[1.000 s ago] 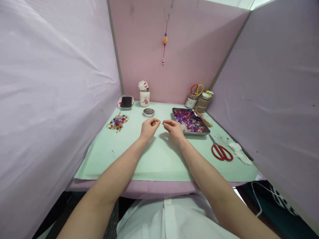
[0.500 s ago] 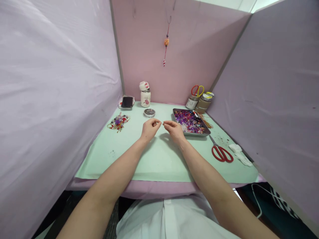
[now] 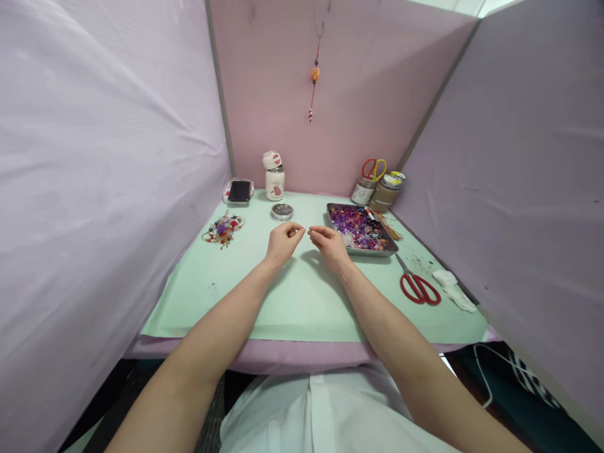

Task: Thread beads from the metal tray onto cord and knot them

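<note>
My left hand (image 3: 284, 241) and my right hand (image 3: 329, 244) are raised just over the middle of the green mat (image 3: 302, 308), their fingertips a small gap apart. Thumb and fingers are pinched together on each hand. Whatever lies between them is too small to make out. Right beside my right hand stands a metal tray (image 3: 372, 253) full of purple, red and clear beads (image 3: 355, 225). Beyond my left hand is a small round tin (image 3: 282, 212) with dark contents.
Red-handled scissors (image 3: 419, 289) and a crumpled white cloth (image 3: 453, 290) lie at the right. Strung beads (image 3: 223, 229) are heaped on the left. Along the back stand a phone (image 3: 240, 191), a white bottle (image 3: 274, 179) and jars (image 3: 385, 192). A beaded cord (image 3: 314, 74) hangs above.
The whole view has shifted very slightly. Both hands keep their pinched pose at nearly the same spot, and nothing on the mat has moved.
</note>
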Motion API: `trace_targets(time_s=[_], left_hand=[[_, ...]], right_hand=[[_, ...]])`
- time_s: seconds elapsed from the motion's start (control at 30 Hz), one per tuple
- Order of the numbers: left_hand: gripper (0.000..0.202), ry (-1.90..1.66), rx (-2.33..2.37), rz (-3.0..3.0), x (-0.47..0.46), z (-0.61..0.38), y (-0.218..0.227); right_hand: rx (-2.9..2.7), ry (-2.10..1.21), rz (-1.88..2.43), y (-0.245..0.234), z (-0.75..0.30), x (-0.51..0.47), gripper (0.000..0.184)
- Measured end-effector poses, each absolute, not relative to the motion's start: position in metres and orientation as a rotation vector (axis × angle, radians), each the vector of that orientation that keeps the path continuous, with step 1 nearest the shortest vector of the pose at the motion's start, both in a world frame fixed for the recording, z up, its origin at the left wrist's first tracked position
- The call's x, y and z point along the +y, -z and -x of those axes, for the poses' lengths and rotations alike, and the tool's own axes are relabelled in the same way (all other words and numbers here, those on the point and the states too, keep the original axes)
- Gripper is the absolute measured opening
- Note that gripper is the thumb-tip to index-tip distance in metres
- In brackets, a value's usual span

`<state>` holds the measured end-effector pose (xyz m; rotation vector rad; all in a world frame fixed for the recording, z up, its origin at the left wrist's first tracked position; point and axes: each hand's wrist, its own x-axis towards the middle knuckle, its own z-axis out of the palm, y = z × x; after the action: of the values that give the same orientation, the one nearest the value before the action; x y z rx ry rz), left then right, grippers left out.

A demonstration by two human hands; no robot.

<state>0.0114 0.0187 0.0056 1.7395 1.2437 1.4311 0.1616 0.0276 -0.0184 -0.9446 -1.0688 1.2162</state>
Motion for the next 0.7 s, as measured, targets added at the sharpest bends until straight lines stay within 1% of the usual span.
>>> trace_targets(time_s=[0.37,0.6,0.7], left_hand=[[0.017,-1.425,1.241,-1.739,0.0173,-0.0123,-0.0064],[0.016,-1.417,1.259,-1.744,0.0168,-0.0119,-0.0073],[0.016,-1.419,1.265,-1.781,0.0171,-0.0118,-0.0067]], right_hand=[[-1.123,-1.210,0.984,0.0160,-0.1608,0.0242,0.030],[-1.117,-1.216,0.962,0.0147,-0.1605,0.0231,0.025],[-1.131,-1.202,0.975,0.0160,-0.1608,0.0241,0.027]])
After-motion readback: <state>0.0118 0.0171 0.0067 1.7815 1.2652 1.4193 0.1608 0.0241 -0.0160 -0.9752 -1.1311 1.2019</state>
